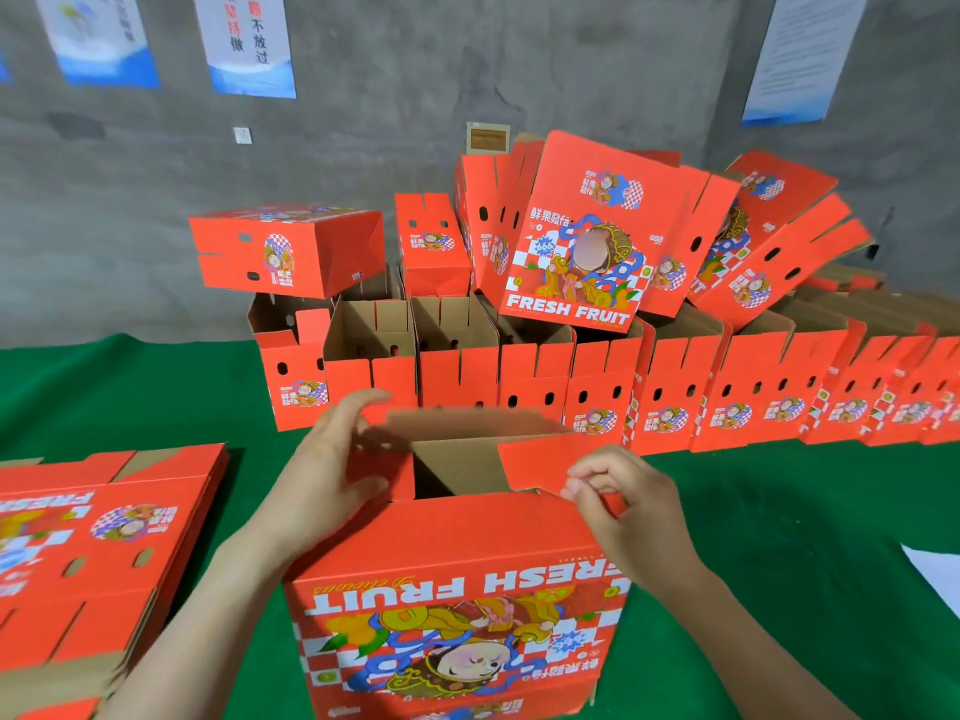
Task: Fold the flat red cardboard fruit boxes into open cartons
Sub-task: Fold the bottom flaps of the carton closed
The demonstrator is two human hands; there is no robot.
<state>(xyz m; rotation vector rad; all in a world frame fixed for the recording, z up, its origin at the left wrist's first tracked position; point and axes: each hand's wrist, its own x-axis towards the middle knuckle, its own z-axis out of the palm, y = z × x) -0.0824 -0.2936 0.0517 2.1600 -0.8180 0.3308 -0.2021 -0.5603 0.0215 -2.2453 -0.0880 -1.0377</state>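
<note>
The red box (457, 589) stands near you, mid-table on the green table (779, 511). Its open end points up, its long axis runs left to right, and its lettering is upside down. Your left hand (332, 459) presses straight-fingered on the left flap (397, 472), gripping nothing. Your right hand (618, 501) pinches the right flap (540, 459).

A half-folded box (457, 589) stands in the middle of the green counter (779, 511). Close behind it, a row of open cartons (675, 397) walls off the back from left of centre to the right edge, with loose cartons (571, 236) piled on top. A stack of flat boxes (104, 537) fills the near left, leaving a narrow green strip beside the box. To the right the counter lies open as far as a white sheet (935, 574) at the edge.
</note>
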